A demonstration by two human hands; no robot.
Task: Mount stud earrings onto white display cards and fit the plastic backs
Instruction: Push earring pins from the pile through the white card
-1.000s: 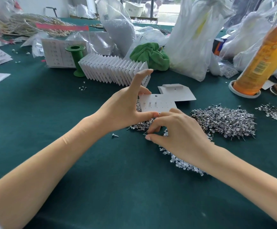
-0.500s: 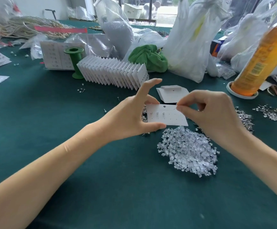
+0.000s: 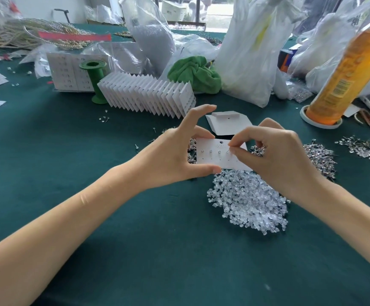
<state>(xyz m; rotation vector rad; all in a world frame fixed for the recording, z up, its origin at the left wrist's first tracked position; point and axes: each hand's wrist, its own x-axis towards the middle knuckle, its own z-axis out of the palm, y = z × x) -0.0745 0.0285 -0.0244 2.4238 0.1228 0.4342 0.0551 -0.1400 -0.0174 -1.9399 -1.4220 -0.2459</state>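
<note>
1. Left hand (image 3: 170,160) pinches the white display card (image 3: 215,159) by its left edge, thumb under, middle finger on top, index finger raised clear. The card is held off the green table (image 3: 91,217), face toward the camera, just above the heap of clear plastic backs (image 3: 248,204).
2. Right hand (image 3: 276,157) closes finger and thumb on a stud earring (image 3: 228,149); its thin post meets the card right of three studs already seated in the top row. Whether the post has entered a hole is too small to tell.
3. Handling, by judgement: the card is light, thin and bendable. An edge pinch near the working hole should keep it from flexing away; support behind the hole would help.
4. The stud is tiny, hard, smooth and likely slippery. Best held at the head end, post free.
5. Loose studs (image 3: 321,157) lie in a pile right of the right hand, behind the backs.
6. Lower-row holes below the grip look empty; no back fitting visible from this side.
7. A fanned row of finished cards (image 3: 144,96) stands beyond the left hand.
</note>
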